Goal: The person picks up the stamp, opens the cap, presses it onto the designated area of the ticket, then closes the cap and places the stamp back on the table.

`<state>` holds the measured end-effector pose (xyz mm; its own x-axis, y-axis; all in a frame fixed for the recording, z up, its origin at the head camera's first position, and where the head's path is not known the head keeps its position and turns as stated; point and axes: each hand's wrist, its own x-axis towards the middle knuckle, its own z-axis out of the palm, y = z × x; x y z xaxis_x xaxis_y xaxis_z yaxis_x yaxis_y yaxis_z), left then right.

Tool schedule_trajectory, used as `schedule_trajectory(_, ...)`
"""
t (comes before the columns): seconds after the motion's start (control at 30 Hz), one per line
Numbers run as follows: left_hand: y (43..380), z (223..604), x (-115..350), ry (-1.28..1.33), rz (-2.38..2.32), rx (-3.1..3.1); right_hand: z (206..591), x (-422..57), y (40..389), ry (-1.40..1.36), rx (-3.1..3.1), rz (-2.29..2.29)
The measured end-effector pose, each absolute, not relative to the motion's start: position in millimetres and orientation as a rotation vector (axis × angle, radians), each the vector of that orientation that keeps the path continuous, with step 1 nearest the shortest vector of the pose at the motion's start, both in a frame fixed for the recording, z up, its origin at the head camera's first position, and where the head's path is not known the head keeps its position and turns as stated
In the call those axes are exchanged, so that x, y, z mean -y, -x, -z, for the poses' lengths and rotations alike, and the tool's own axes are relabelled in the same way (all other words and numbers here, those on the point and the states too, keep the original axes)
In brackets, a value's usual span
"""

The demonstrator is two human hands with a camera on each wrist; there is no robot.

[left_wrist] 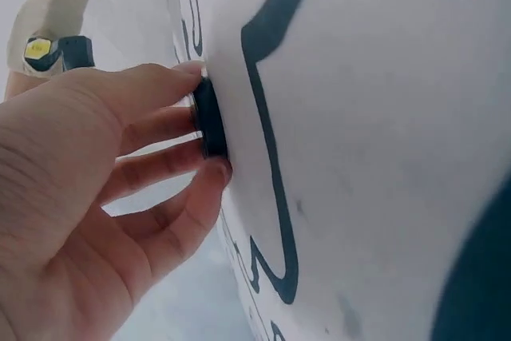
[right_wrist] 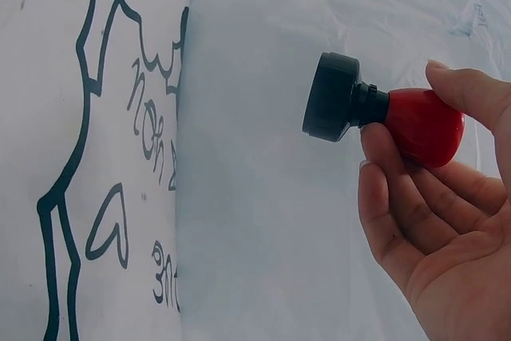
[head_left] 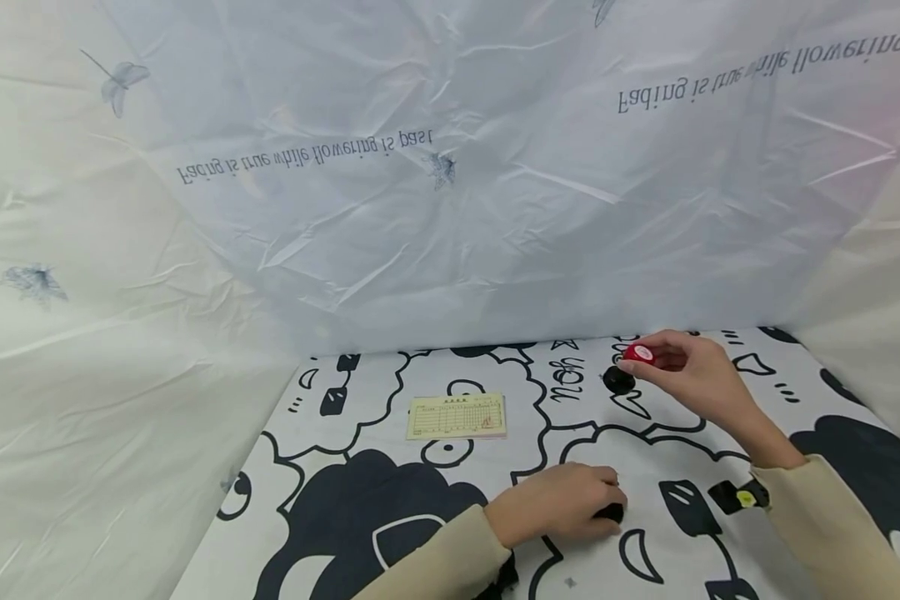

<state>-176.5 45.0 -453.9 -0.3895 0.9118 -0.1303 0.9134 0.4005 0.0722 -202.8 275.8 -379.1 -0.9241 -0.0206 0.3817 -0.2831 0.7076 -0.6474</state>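
My right hand grips a stamp by its red handle, raised above the cloth at the right. The stamp's round black base sticks out free of the fingers in the right wrist view. Lower down, my left hand holds a small round black cap by its edges, thumb on one side and fingers on the other. The cap lies flat against the cloth, partly hidden by the fingers in the head view. A pale yellow printed form pad with a red mark lies left of both hands.
A white cloth with black cartoon drawings covers the table. Translucent plastic sheeting with printed words hangs at the back and both sides. A black device with a yellow spot sits on the right wrist.
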Motion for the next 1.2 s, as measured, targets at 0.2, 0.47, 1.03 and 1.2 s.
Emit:
schedule_trajectory(0.2,178,448,-31,-1.693,-0.289,-2.461,379,-275,199,-0.243,2.565,-1.07)
schedule_trajectory(0.47,178,431,-6,-1.566,-0.639,-2.382,380,-267,193,-0.297,2.549,-1.09)
schedule_trajectory(1.03,178,428,57,-1.141,-1.335,-2.416,383,-233,162,-0.423,2.622,-1.226)
schedule_trajectory(1.2,177,428,70,-0.969,-1.516,-2.413,383,-223,153,-0.451,2.606,-1.379)
